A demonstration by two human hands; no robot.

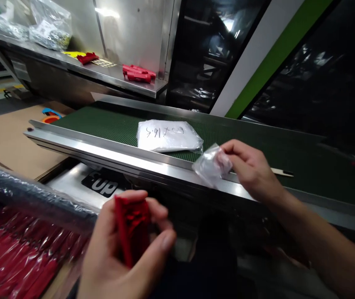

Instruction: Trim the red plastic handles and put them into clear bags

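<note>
The person near me has a red part [133, 228] in the left hand [105, 263], low in front of the belt [111, 124], its fingers curled round it with the thumb on the near side. The right hand [253, 170] pinches a small clear bag [211, 166] between thumb and fingers, over the belt's metal rail [127, 153]; I can't tell whether anything is inside it. Just beyond, a white pack [165, 137] with handwriting lies on the belt, and a thin stick [281, 171] shows past the right hand. Over on the far counter [108, 72] I see more red pieces [138, 74] and some plump clear sacks [51, 31]. Wrapped red goods [15, 253] fill the lower left, near flat cardboard [12, 133].
</note>
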